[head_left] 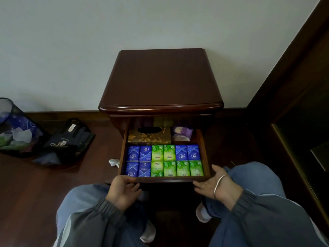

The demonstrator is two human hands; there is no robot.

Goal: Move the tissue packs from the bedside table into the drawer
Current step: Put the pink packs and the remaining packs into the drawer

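Knees and sleeves filled the bottom of my view, and just past them my hands sat at the drawer front. My left hand (122,188) curled loosely over the front lip of the drawer (204,148), thumb on top, fingers tucked under the edge, holding nothing but the wood. My right hand (213,184) was spread open, palm turned inward beside the front right corner, empty, a bangle on the wrist. Both were placed, I'd say, to push the drawer shut.

Inside, the tissue packs (164,160) lay flat in two tidy rows, blue ones (132,153) to the left and back right, green ones (170,168) through the middle and front right, edge to edge so they all fit. Behind them sat a gold tissue box (149,135) and a purple packet (182,133).

Up top, the bedside table (160,81) was bare, so the moving looked finished. Off left on the floor: a dark bag (69,138) and a bin (16,129).
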